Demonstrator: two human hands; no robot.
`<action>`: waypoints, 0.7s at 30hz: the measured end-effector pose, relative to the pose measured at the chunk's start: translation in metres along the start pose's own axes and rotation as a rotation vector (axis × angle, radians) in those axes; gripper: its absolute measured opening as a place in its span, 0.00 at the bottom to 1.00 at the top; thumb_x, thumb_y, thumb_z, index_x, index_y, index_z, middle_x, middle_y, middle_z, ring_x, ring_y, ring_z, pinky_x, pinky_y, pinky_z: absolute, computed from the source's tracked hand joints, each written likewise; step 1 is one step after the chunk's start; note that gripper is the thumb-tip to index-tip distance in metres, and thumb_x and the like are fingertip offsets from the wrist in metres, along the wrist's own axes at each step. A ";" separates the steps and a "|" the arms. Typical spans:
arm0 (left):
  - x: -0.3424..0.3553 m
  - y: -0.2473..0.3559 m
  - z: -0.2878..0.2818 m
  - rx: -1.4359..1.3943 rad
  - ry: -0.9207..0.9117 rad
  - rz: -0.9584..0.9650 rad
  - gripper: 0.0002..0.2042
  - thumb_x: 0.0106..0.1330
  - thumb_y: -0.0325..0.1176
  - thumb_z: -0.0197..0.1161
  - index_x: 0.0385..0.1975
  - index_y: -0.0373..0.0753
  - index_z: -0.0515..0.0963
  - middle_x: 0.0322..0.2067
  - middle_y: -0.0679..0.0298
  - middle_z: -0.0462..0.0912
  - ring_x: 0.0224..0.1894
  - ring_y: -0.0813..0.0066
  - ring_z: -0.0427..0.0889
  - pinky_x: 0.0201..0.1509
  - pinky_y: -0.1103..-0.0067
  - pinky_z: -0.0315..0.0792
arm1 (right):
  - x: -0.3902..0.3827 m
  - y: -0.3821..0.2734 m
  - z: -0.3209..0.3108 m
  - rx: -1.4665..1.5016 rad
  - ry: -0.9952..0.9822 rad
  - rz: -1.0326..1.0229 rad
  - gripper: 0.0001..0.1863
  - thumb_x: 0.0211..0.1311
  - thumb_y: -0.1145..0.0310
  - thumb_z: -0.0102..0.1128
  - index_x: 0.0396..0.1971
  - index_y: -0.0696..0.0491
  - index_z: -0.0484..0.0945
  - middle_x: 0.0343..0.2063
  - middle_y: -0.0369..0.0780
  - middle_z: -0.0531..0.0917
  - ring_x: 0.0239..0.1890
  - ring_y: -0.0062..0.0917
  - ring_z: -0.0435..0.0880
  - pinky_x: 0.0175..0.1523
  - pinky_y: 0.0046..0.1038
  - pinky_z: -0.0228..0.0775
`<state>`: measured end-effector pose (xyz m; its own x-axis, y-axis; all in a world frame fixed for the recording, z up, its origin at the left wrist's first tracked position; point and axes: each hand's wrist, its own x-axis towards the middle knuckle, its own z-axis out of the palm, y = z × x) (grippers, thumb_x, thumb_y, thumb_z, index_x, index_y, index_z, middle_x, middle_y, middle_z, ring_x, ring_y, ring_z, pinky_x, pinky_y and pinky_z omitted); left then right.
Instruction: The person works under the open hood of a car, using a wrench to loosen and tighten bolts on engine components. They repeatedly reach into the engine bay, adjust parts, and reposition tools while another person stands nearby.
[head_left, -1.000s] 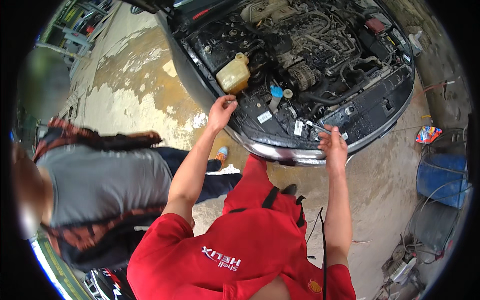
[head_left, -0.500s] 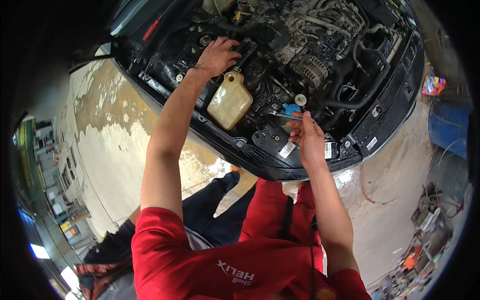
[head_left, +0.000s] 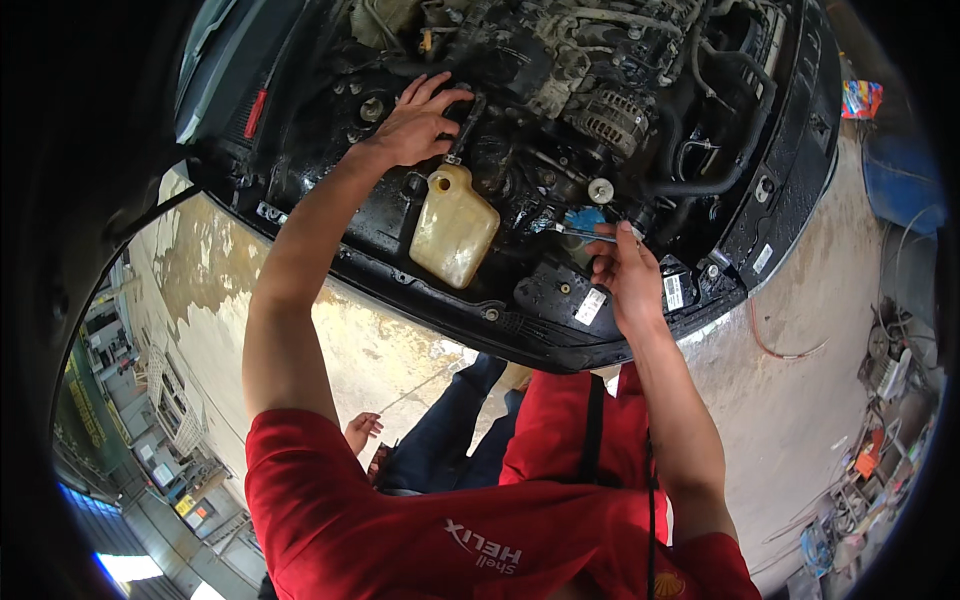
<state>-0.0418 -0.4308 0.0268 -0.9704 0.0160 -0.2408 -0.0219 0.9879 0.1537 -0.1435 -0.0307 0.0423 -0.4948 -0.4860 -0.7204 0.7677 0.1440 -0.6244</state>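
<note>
My left hand (head_left: 415, 130) is open, fingers spread over a black part (head_left: 474, 110) in the engine bay, just above a yellowed translucent plastic reservoir (head_left: 455, 240). My right hand (head_left: 625, 270) is closed around a metal wrench (head_left: 585, 231). The wrench's head reaches in beside a blue cap (head_left: 585, 216), just right of the reservoir; whether it touches a fastener I cannot tell. A pale round cap (head_left: 600, 191) and the finned alternator (head_left: 610, 120) lie above it.
The car's dark body edge (head_left: 540, 350) curves below my hands. A red-handled item (head_left: 255, 113) lies by the windscreen. A co-worker's hand (head_left: 362, 430) and dark trousers show behind my left arm. At right are a blue barrel (head_left: 900, 185), hoses and clutter.
My view has moved over the engine bay. My left hand has gone from the front edge up past the reservoir, and my right hand has brought the wrench to the blue cap.
</note>
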 end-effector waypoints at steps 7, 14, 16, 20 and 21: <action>0.015 -0.014 0.009 -0.005 -0.082 0.076 0.09 0.54 0.35 0.76 0.35 0.43 0.90 0.69 0.64 0.68 0.79 0.55 0.53 0.85 0.52 0.44 | 0.013 -0.001 0.011 0.012 0.006 0.011 0.25 0.82 0.48 0.52 0.52 0.56 0.83 0.32 0.36 0.87 0.28 0.14 0.78 0.35 0.21 0.74; 0.035 -0.019 0.003 0.089 -0.303 0.076 0.15 0.58 0.39 0.74 0.42 0.41 0.90 0.68 0.61 0.69 0.79 0.53 0.51 0.84 0.52 0.43 | 0.021 0.001 0.016 0.013 0.000 0.033 0.25 0.82 0.48 0.52 0.52 0.56 0.84 0.32 0.35 0.87 0.29 0.13 0.79 0.36 0.20 0.72; 0.039 -0.016 0.001 0.124 -0.346 0.076 0.15 0.59 0.40 0.73 0.42 0.41 0.90 0.68 0.61 0.69 0.80 0.53 0.50 0.85 0.51 0.42 | 0.022 0.002 0.017 0.018 0.003 0.034 0.25 0.82 0.47 0.52 0.52 0.56 0.83 0.32 0.35 0.87 0.29 0.13 0.79 0.36 0.20 0.72; 0.043 -0.012 -0.002 0.156 -0.401 0.055 0.13 0.59 0.40 0.73 0.41 0.41 0.90 0.68 0.61 0.69 0.81 0.53 0.49 0.85 0.51 0.41 | 0.026 0.001 0.021 0.039 -0.003 0.033 0.26 0.82 0.47 0.52 0.52 0.56 0.83 0.32 0.35 0.87 0.29 0.13 0.79 0.37 0.20 0.73; 0.043 -0.012 -0.002 0.146 -0.400 0.056 0.13 0.59 0.40 0.74 0.40 0.41 0.90 0.68 0.61 0.69 0.81 0.53 0.49 0.85 0.51 0.40 | 0.028 0.001 0.021 0.036 -0.004 0.028 0.26 0.82 0.47 0.52 0.52 0.56 0.83 0.33 0.36 0.87 0.28 0.13 0.78 0.36 0.20 0.73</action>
<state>-0.0841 -0.4424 0.0168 -0.7987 0.1005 -0.5933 0.0904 0.9948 0.0467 -0.1479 -0.0624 0.0280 -0.4711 -0.4858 -0.7362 0.7954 0.1267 -0.5926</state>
